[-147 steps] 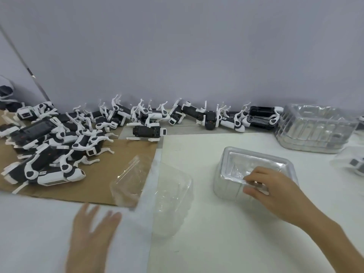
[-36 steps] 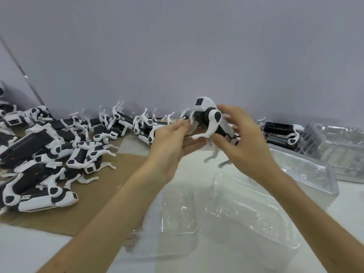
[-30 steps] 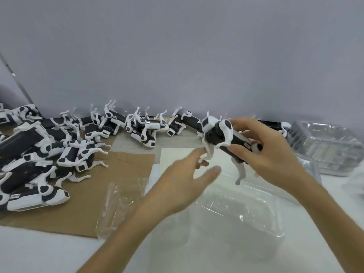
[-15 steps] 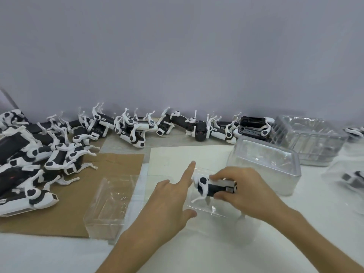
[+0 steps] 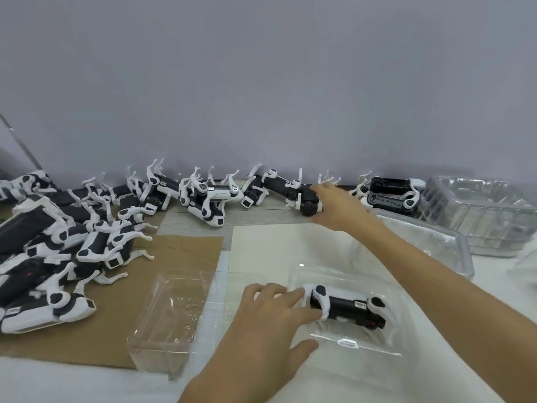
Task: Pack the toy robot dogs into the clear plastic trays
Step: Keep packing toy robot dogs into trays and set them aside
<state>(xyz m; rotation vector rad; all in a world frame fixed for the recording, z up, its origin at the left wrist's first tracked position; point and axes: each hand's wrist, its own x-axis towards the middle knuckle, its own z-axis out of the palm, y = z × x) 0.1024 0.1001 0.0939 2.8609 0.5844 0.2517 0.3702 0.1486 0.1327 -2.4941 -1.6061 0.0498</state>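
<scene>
Dog [image 5: 308, 202] under right hand [image 5: 338, 209] partly hidden; grip perhaps unformed.

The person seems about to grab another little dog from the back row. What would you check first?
1. The packed dog is inside the near tray: ok, it lies on its side within the walls.
2. It is pressed fully home: cannot tell.
3. The left hand steadies it: ok, the fingers touch its white front end.
4. The right hand has reached the next dog: ok, it is at the dog, but whether it has a grip: cannot tell.
5. The next dog's legs are free of its neighbours: cannot tell.
6. The spare tray is empty and ready: ok.
</scene>
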